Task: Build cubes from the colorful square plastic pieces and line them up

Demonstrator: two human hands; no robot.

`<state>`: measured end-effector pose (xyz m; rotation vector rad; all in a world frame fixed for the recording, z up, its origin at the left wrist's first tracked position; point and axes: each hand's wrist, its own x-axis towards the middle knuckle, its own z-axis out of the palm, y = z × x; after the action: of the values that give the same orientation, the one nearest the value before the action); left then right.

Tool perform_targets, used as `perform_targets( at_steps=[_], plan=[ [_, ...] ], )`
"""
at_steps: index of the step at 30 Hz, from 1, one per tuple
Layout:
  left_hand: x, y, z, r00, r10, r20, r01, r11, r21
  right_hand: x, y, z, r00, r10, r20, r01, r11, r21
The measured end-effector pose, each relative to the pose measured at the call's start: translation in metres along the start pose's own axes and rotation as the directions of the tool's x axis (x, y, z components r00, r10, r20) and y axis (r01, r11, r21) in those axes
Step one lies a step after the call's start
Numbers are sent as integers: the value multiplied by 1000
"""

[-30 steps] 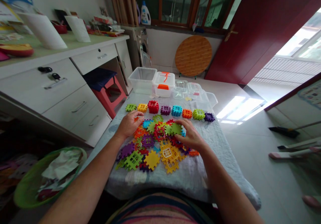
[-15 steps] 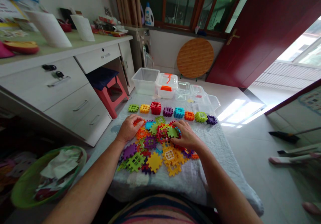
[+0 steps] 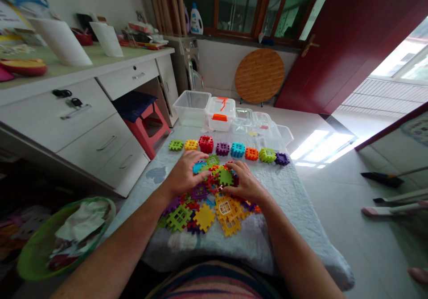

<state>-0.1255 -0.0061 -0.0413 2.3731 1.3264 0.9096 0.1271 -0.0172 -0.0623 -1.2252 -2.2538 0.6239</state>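
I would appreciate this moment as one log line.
left hand: open over pile | right hand: holding green piece | pile: mixed colours, on cloth | behind: row of coloured stacks, clear containers

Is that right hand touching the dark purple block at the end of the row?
Apart. The head view shows bare cloth between the right hand and the dark purple block.

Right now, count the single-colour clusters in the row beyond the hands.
8, on the cloth from left to right: green cluster, yellow cluster, red cluster, purple cluster, blue cluster, orange cluster, lime cluster, dark purple cluster. None appears hidden.
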Motion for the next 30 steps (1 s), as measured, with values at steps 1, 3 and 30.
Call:
perform_targets(
  at_steps=[1, 3, 30],
  plan=[
    [4, 10, 3, 995, 37, 98, -36, 999, -8, -1, 3, -2, 1000, -4, -14, 4, 1000, 19],
    [12, 26, 10, 964, 90, 249, -93, 996, 1, -4, 11, -9, 997, 20, -73, -16, 998, 55],
    [41, -6, -28, 975, 48, 219, -91, 977, 192, -40, 85, -14, 857, 321, -402, -316, 945, 82]
  ],
)
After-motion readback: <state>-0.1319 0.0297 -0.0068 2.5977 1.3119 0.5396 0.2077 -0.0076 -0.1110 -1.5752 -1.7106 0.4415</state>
